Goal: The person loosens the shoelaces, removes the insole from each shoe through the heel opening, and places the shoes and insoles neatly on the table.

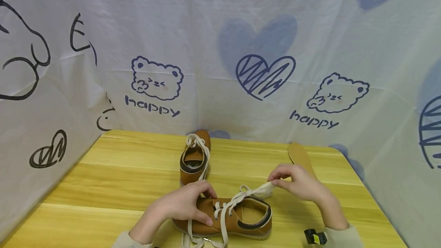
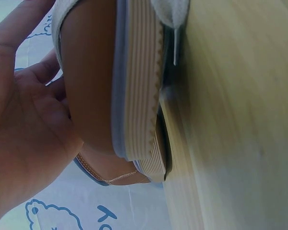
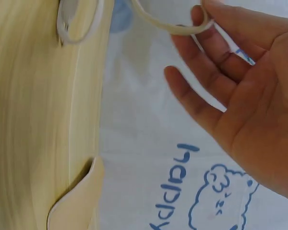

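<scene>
A brown leather shoe [image 1: 203, 217] lies on the near table, toe to the left, its pale laces [image 1: 229, 206] partly threaded and loose at the near side. Across its toe and tongue, my left hand [image 1: 182, 204] grips the front, thumb on the near side and fingers on the far side. In the left wrist view, the shoe's ribbed sole [image 2: 141, 86] shows close to the table. Between thumb and forefinger, my right hand [image 1: 303, 185] pinches a pale lace, drawn up and to the right over the shoe opening. The right wrist view shows this lace [image 3: 168, 26] curving to the fingertips.
A second brown shoe [image 1: 187, 177] with laces looped over its top stands farther back, just beyond my left hand. A tan insole [image 1: 299, 155] lies at the back right, partly behind my right hand. A printed white cloth [image 1: 213, 49] hangs behind the table.
</scene>
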Action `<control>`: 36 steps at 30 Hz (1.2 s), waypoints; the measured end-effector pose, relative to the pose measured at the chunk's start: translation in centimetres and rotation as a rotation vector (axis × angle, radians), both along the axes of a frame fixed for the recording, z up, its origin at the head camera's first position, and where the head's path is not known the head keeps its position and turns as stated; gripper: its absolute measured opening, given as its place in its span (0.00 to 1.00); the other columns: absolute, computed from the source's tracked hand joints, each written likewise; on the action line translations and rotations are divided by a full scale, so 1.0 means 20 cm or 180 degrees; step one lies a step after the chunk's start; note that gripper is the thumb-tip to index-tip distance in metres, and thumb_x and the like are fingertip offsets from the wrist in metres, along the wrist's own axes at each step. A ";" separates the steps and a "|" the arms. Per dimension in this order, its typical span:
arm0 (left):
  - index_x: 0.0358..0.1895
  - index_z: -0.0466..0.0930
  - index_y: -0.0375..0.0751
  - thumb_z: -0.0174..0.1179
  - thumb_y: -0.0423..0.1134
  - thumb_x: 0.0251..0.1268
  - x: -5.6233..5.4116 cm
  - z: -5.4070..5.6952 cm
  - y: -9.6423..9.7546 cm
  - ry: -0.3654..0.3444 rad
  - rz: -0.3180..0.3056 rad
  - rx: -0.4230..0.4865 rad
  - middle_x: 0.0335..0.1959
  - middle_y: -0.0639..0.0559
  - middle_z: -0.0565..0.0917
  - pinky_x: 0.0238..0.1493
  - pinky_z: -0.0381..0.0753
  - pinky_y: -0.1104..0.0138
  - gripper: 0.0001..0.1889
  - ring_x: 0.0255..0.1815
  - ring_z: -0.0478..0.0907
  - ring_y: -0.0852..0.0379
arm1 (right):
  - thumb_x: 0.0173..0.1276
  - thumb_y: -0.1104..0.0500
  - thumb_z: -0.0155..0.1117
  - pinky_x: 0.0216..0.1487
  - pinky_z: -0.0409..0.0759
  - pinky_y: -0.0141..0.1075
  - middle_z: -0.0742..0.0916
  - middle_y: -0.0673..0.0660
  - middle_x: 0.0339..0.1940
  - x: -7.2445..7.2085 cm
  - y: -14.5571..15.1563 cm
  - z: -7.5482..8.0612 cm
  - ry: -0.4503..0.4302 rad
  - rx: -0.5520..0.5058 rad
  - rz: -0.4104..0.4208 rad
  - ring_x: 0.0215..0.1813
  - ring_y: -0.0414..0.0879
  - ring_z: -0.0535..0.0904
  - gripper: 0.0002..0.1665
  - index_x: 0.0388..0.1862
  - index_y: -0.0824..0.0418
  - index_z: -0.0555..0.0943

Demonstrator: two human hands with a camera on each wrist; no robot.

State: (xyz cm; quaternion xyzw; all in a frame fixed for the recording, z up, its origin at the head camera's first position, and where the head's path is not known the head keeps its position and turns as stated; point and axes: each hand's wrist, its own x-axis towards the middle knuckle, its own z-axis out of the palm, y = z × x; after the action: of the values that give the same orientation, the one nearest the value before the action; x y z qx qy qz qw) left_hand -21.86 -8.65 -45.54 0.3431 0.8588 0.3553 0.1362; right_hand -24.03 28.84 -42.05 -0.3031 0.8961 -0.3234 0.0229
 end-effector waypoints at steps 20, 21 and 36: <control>0.53 0.80 0.54 0.82 0.55 0.50 0.00 0.00 0.00 -0.0009 -0.0007 -0.0021 0.51 0.64 0.79 0.62 0.78 0.60 0.28 0.57 0.78 0.57 | 0.73 0.61 0.68 0.59 0.83 0.52 0.89 0.47 0.46 -0.01 -0.02 -0.04 -0.0372 -0.0007 0.0288 0.50 0.42 0.84 0.09 0.50 0.53 0.87; 0.53 0.80 0.54 0.82 0.54 0.50 0.00 0.00 0.00 -0.0004 -0.0008 -0.0021 0.51 0.64 0.79 0.62 0.78 0.60 0.28 0.57 0.78 0.57 | 0.73 0.61 0.68 0.59 0.83 0.52 0.89 0.47 0.47 -0.01 -0.04 -0.04 -0.0341 -0.0059 0.0303 0.50 0.41 0.84 0.09 0.50 0.52 0.87; 0.52 0.80 0.54 0.82 0.54 0.49 0.00 0.00 0.00 0.0033 0.0000 0.0015 0.50 0.63 0.80 0.61 0.79 0.59 0.28 0.57 0.79 0.56 | 0.72 0.59 0.71 0.55 0.85 0.43 0.89 0.45 0.46 0.01 -0.27 -0.10 -0.0116 -0.0373 0.0801 0.49 0.40 0.84 0.07 0.47 0.50 0.88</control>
State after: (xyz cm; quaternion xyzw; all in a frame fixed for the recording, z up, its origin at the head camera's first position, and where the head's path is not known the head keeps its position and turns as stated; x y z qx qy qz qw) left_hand -21.84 -8.61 -45.48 0.3452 0.8586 0.3555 0.1310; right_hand -23.79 23.49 -43.96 -0.4079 0.8301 -0.3752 0.0618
